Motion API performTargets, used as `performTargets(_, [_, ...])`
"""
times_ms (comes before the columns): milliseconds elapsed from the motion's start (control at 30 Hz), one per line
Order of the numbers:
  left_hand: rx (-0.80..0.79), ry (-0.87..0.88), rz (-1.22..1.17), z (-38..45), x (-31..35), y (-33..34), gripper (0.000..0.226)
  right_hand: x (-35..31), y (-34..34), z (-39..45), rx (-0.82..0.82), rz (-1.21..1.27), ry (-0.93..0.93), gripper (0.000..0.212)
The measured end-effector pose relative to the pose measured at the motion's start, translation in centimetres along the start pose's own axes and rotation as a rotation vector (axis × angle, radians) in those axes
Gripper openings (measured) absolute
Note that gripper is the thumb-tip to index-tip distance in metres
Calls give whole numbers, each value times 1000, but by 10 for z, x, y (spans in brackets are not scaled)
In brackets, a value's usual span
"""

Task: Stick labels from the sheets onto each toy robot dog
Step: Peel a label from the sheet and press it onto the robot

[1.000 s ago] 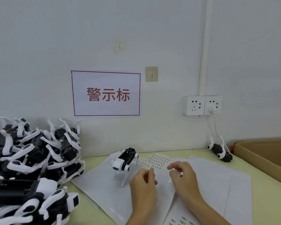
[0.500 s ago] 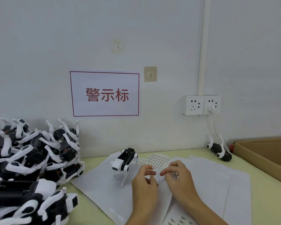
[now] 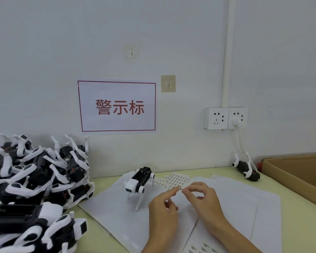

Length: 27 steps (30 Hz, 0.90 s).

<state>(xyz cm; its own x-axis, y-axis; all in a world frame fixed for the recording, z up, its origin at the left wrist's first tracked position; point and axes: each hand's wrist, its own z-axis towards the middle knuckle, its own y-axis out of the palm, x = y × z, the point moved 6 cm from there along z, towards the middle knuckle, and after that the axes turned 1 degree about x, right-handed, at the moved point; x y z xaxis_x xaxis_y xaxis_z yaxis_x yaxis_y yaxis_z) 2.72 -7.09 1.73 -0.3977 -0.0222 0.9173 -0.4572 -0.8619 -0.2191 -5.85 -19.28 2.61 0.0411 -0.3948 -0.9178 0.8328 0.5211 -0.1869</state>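
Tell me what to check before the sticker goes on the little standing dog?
1. Label in hand: ok. A small label sits between the fingertips of the left hand and the right hand.
2. Label off its sheet: ok, it is held above the label sheet.
3. Sticky side clean and facing the right way: cannot tell, too small.
4. Dog ready: ok. The standing toy dog is upright on the white paper, left of the hands.
5. Dog held steady: not ok, no hand touches it.
6. Dog already labelled: cannot tell.
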Motion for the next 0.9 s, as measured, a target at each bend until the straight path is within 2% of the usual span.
performTargets(367, [3, -7, 23, 2, -5, 2, 64, 1, -1, -1, -8, -6, -5, 16])
performTargets(533, [3, -25, 85, 1, -9, 4, 46, -1, -1, -1, 0, -7, -40, 20])
performTargets(700, [166, -72, 116, -2, -1, -12, 30, 8, -8, 4, 112, 34, -4, 16])
performTargets(767, [196, -18, 201, -5, 7, -16, 27, 14, -9, 6, 121, 5, 30, 13])
performTargets(900, [87, 191, 620, -16, 40, -6, 8, 20, -3, 7, 66, -114, 59, 14])
